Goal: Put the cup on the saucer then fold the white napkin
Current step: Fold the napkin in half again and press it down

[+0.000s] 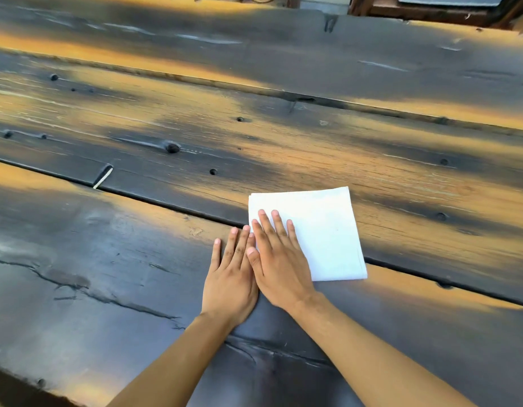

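Observation:
A white napkin (pixel 322 230) lies folded into a near square on the dark wooden table (pixel 137 259). My right hand (pixel 278 259) rests flat on the napkin's left part, fingers spread and palm down. My left hand (pixel 231 274) lies flat on the bare wood just left of the napkin, its fingertips beside the napkin's left edge and touching my right hand. Neither hand grips anything. No cup or saucer is in view.
The table is made of wide dark planks with orange worn patches, knots and gaps between boards (pixel 172 198). Its near edge runs along the lower left (pixel 34 389). Dark wooden furniture (pixel 430 10) stands beyond the far edge.

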### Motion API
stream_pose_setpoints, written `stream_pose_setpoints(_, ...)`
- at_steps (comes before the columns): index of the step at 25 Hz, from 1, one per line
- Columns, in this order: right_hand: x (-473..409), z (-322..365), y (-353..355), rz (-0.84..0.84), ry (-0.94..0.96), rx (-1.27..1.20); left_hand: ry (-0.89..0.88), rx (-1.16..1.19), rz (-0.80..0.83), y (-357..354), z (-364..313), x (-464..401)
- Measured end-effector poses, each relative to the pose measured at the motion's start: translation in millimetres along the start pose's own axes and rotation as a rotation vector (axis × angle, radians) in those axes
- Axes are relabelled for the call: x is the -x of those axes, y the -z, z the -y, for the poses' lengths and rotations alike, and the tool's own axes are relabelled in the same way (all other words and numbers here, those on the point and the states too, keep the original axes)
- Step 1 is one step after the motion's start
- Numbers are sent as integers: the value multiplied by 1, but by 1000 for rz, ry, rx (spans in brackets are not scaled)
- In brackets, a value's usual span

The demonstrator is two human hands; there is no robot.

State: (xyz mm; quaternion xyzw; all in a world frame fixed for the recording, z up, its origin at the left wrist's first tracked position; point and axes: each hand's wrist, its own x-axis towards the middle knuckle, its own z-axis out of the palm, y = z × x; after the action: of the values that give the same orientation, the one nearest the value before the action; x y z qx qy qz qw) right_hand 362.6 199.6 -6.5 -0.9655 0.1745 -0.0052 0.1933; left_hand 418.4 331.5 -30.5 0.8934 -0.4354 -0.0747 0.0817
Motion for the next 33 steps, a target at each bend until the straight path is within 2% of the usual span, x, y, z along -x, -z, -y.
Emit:
stream_pose_setpoints(5,5,-13,-13,86,4,130,34,-74,52,-1,-1,-6)
stream_pose_setpoints(13,35,-103,27,134,-41,294,57,-81,62,0,-3,-6)
stream_pose_setpoints(17,27,-85,27,130,-154,135,67,-85,81,2,-3,-6)
stream_pose_setpoints(19,15,-61,19,100,-151,45,74,-75,81,2,-6,-7)
stream_pose_setpoints(24,-10,-20,-5,71,-87,110,81,-79,82,2,-6,-6)
stream_pose_setpoints(28,8,-49,2,90,-48,193,65,-80,79,2,-3,-7)
stream_pose_setpoints(33,30,-104,30,132,-99,256,53,-108,110,4,-6,-8)
